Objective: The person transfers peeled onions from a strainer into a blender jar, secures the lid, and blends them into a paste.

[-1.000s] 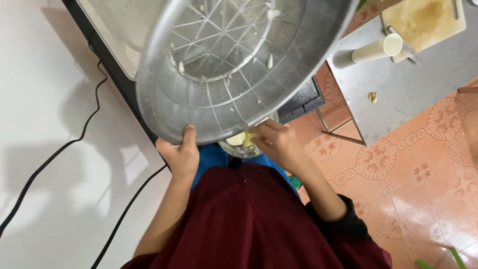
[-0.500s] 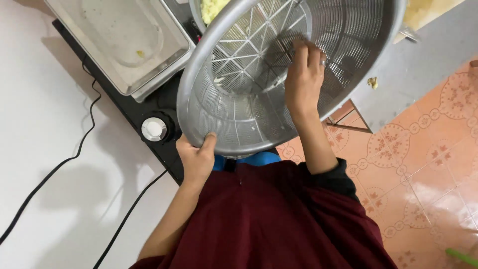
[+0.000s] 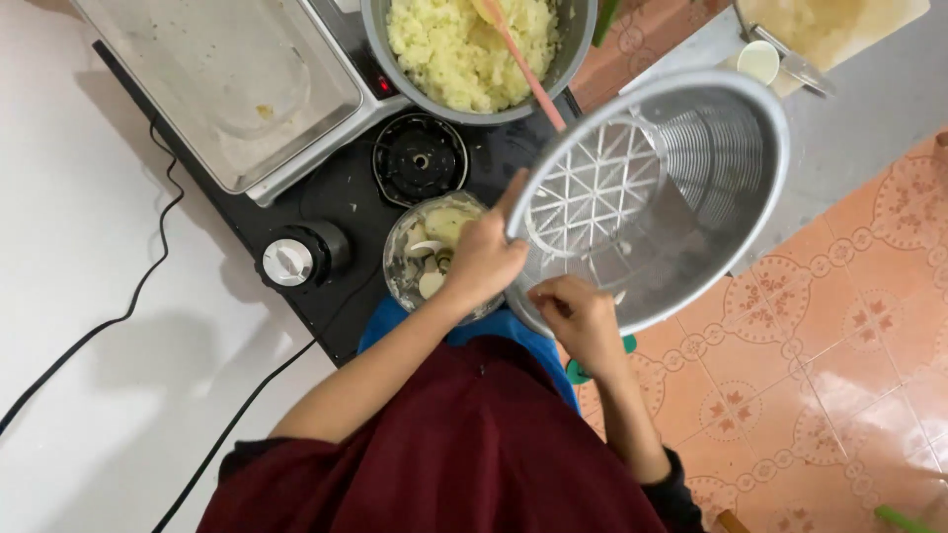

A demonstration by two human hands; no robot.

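Left hand [image 3: 484,259] grips the tilted metal colander [image 3: 654,197] at its rim; right hand [image 3: 581,316] pinches the near rim, above the glass bowl [image 3: 425,252].

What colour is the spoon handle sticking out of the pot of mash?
Pink, or salmon. The spoon handle shows best in the head view.

pot [image 3: 474,59] top cut by frame | tray [image 3: 217,89] corner cropped | bowl [image 3: 430,252] half hidden behind left hand [image 3: 484,259] | board [image 3: 829,25] mostly off-frame
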